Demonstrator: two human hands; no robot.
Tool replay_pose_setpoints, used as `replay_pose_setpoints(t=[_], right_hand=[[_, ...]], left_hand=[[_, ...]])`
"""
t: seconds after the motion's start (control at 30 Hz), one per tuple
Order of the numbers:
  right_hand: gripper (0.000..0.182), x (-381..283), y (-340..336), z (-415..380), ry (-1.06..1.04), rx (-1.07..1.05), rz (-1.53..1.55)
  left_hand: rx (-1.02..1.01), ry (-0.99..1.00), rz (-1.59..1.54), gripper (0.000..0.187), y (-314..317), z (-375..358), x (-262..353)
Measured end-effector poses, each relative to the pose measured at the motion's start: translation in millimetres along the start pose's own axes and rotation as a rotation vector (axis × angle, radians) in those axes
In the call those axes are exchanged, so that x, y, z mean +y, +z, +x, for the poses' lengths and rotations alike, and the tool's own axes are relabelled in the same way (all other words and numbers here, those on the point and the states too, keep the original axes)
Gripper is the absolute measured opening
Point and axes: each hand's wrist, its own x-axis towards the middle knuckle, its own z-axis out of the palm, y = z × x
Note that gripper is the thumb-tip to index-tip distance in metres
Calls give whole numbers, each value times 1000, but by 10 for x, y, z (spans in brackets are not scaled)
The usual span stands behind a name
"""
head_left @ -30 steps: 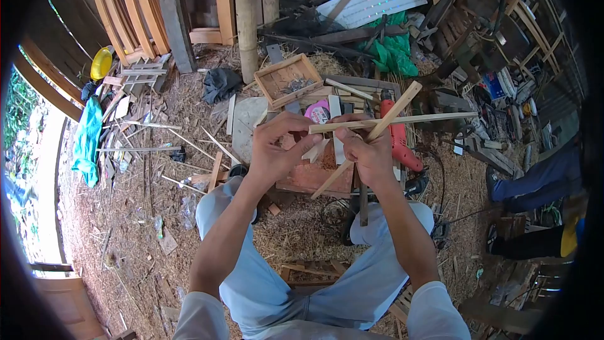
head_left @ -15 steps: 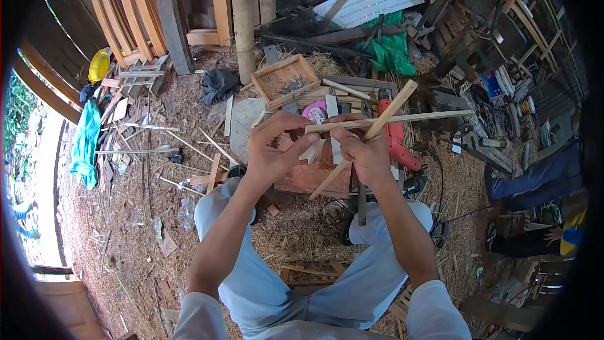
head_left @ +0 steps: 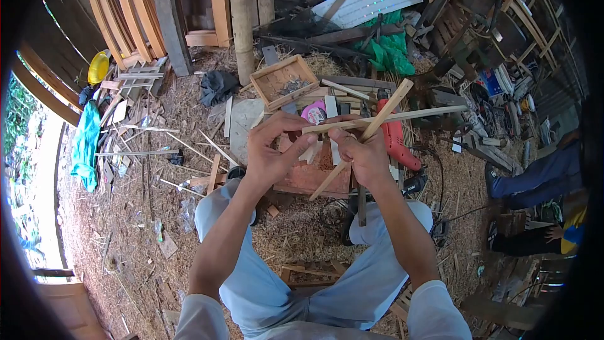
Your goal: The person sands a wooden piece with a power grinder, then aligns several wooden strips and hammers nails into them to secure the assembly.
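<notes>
Two thin wooden strips cross in front of me. The near-level strip (head_left: 434,112) runs from my left fingertips through my right hand and out to the right. A second, slanted strip (head_left: 396,98) passes through my right hand (head_left: 362,154), which is closed on both strips near their crossing. My left hand (head_left: 277,148) pinches around the left end of the level strip, its thumb and fingers curled. Below the hands lies a reddish board (head_left: 302,179). Just behind them is a pink tape measure (head_left: 313,112), and a red power drill (head_left: 396,138) lies to the right.
A wooden tray (head_left: 270,93) of small metal pieces sits ahead. Further off are a black bag (head_left: 218,87), a bamboo post (head_left: 241,31) and a white panel (head_left: 371,3). Shavings and sticks cover the floor. At the right, another person's legs (head_left: 535,179) and a separate hand (head_left: 553,233) show.
The right end of the level strip has tilted slightly upward and its left end has shifted slightly left. Both hands keep nearly the same place and grip.
</notes>
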Motion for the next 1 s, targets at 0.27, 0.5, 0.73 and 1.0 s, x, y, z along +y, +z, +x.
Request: replay_pose_setpoints(t=[0.27,0.5,0.73,1.0], right_hand=[[22,59,-46,54,148,-12,174],[22,51,-1,44,176,27,238],[25,76,21,27,162,53,239],[27,37,68,0,119,127,158]], left_hand=[[59,-5,51,23,54,-74,0],[141,293,148,25,90,-28,-61],[114,209,111,22,70,-81,-107],[167,-61,-28,28,126,-89,-29]])
